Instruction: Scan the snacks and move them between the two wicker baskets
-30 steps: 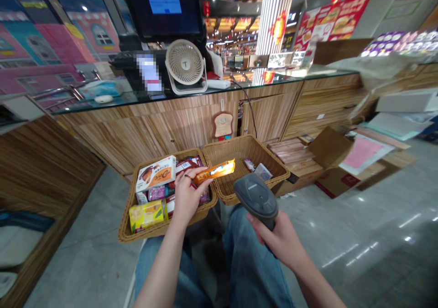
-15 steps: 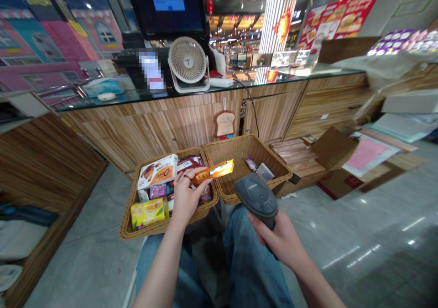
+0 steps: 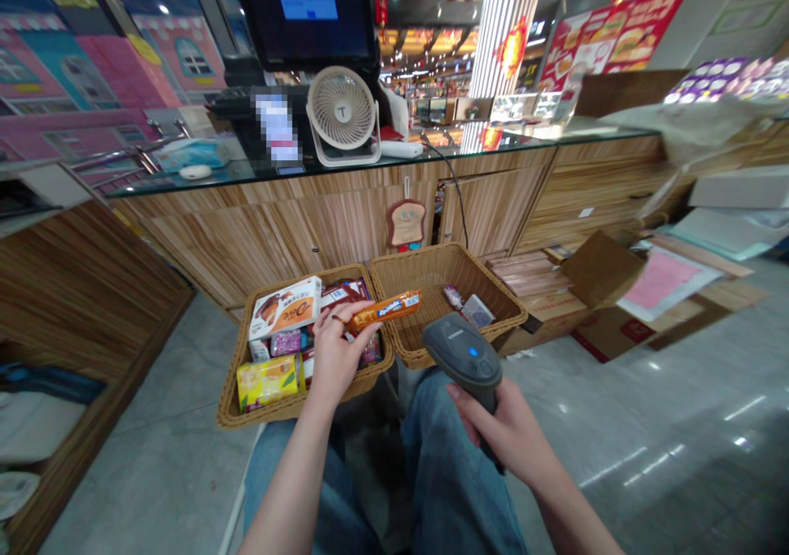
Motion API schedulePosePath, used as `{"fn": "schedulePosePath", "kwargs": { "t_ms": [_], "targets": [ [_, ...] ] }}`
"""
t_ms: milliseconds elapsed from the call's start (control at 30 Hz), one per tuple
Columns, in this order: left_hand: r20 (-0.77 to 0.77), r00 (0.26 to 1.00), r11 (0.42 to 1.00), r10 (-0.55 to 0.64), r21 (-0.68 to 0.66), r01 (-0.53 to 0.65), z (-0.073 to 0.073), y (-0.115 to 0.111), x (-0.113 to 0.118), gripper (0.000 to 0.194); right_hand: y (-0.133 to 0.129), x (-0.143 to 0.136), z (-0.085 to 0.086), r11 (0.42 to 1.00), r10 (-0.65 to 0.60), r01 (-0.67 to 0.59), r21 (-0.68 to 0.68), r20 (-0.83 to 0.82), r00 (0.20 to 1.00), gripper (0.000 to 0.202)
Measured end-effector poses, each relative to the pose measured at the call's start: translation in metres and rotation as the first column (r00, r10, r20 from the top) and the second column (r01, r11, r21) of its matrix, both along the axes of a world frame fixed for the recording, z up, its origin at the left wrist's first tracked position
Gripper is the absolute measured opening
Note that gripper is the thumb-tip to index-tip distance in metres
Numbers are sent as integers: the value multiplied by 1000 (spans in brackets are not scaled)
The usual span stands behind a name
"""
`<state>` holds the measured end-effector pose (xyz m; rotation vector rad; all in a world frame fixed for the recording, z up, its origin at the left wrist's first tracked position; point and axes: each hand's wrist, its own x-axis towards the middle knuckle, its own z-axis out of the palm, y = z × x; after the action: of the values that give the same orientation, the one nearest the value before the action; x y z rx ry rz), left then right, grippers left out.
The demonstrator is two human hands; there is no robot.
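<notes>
My left hand (image 3: 338,349) is closed on one end of a long orange snack packet (image 3: 394,307), which points right over the rims of two wicker baskets. In my right hand (image 3: 502,423) is a dark grey barcode scanner (image 3: 459,349), its head toward the packet and a blue light lit on top. Below my left hand, the left basket (image 3: 228,399) holds a white and orange Dove box (image 3: 287,307), a yellow packet (image 3: 268,382), a purple packet (image 3: 287,342) and other snacks. The right basket (image 3: 400,263) contains a small purple packet (image 3: 454,296) and a clear-and-white pack (image 3: 478,312).
Behind the baskets stands a wood-panelled counter (image 3: 277,218) with a glass top, bearing a fan (image 3: 343,113) and a monitor (image 3: 308,12). A bread-shaped ornament (image 3: 407,222) hangs on its front. Cardboard boxes (image 3: 607,316) lie on the floor at right.
The bright glow on the orange packet is gone, and a blue light now shows on the scanner. Both hands stay in nearly the same place.
</notes>
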<state>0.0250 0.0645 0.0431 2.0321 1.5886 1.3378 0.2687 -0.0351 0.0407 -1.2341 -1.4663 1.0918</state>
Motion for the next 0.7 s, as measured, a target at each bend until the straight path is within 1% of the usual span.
{"fn": "schedulePosePath", "kwargs": {
  "t_ms": [100,267,567,700],
  "targets": [
    [-16,1000,1000,12,-1,-12,1,0,0,26,0,0,5,1000,13,-13,-2,-14,1000,51],
    [-18,1000,1000,24,9,-23,0,0,-1,25,-1,1,9,1000,-2,2,-1,2,1000,55],
    [-17,1000,1000,13,29,-12,-3,0,-3,26,-2,2,4,999,10,-9,-49,23,1000,57],
    [-29,998,995,50,89,-47,-4,-2,-14,25,-2,5,3,999,-25,26,-35,34,999,56]
  ]
}}
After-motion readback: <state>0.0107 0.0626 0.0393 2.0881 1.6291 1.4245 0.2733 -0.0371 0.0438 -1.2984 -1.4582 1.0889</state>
